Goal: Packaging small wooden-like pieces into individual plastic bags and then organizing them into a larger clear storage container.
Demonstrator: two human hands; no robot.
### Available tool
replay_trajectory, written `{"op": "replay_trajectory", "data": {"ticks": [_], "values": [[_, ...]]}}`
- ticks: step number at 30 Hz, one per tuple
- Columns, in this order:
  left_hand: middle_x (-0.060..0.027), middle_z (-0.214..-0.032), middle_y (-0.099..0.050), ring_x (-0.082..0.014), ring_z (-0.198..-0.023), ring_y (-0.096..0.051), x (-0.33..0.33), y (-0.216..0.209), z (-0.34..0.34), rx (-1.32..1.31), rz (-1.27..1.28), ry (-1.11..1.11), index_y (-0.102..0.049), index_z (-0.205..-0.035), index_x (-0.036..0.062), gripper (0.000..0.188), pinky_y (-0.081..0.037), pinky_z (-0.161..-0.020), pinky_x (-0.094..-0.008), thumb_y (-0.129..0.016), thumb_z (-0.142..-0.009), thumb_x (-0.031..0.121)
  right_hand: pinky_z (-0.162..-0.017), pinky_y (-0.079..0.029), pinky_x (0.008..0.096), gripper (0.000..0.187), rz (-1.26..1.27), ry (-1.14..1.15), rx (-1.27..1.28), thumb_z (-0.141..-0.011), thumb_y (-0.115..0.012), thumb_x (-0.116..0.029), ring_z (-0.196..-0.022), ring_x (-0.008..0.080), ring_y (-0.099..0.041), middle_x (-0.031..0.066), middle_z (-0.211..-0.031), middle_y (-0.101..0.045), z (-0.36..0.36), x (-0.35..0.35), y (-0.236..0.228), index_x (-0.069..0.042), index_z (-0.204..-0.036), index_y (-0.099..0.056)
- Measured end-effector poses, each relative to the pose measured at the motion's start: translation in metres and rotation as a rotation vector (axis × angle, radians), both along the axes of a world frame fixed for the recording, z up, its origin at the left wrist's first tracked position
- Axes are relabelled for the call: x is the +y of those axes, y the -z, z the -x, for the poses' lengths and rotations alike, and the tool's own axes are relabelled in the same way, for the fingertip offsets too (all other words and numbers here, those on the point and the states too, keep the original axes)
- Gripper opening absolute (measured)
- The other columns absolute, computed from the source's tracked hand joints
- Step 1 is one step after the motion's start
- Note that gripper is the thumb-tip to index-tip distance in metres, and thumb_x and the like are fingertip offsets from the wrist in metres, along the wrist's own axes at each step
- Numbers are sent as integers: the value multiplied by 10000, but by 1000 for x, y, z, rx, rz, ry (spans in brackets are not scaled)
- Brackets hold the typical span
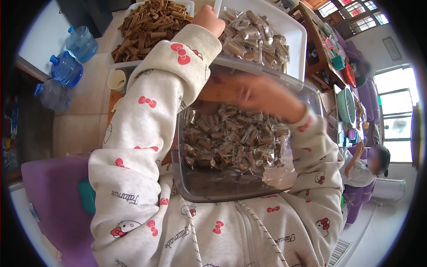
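My left hand (208,21) is stretched far forward over the meeting rims of two white bins, its fingers curled; whatever they may hold is hidden. Beside it lie loose brown short pieces (153,22) heaped in the left bin. Clear-wrapped brown pieces (253,38) fill part of the right bin. My right hand (267,95), smeared by motion, passes above the far part of a grey see-through tub (213,193) close to my body. Many small brown pieces in clear wrappers (235,138) lie in that tub.
A pale cup (117,81) stands left of my left sleeve. Several blue water jugs (66,69) are on the tiled floor at left, near a purple chair (53,187). At right, another person (362,167) sits by a long table with a green basin (346,106).
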State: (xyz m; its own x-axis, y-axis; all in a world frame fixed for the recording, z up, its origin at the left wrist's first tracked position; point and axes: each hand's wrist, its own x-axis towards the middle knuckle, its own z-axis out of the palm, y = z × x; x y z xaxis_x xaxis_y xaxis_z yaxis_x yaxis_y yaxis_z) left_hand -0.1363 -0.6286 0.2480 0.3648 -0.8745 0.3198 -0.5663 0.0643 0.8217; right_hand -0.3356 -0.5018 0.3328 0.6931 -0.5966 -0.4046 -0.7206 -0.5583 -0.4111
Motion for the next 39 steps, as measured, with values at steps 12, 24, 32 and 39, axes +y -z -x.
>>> {"op": "replay_trajectory", "data": {"ticks": [12,24,32,39], "values": [[-203,-982,-636,-324,-912,-623,10,-12,15,30,-28,9,-557,-1059,-4,394,-481,-807,-376,-596,-692,131,-667,-508,355,247,-76,-117,-411,-675,-636,-76,-707,212,-614,100,-783,-607,16,-8,27,-37,-917,-608],[-256,-919,-613,-413,-915,-581,3,-3,11,35,18,-29,-538,-962,-27,266,-464,-771,-436,-563,-724,90,-753,-475,368,437,16,-22,89,-775,-699,-281,-914,299,-586,129,-990,-612,25,-8,7,-23,-1096,-553],[-257,-921,-617,-405,-922,-584,1,-9,27,45,16,5,-548,-952,-30,263,-466,-781,-429,-557,-716,86,-749,-487,423,399,599,-430,252,-672,-602,-67,-874,308,-623,171,-857,-604,56,16,161,6,-1058,-528],[-258,-920,-617,-403,-920,-587,2,-6,18,46,23,-23,-544,-953,-35,263,-467,-782,-425,-546,-716,80,-789,-482,429,323,176,-198,-174,-720,-613,-63,-913,351,-599,199,-886,-614,38,11,145,7,-1026,-539]]}}
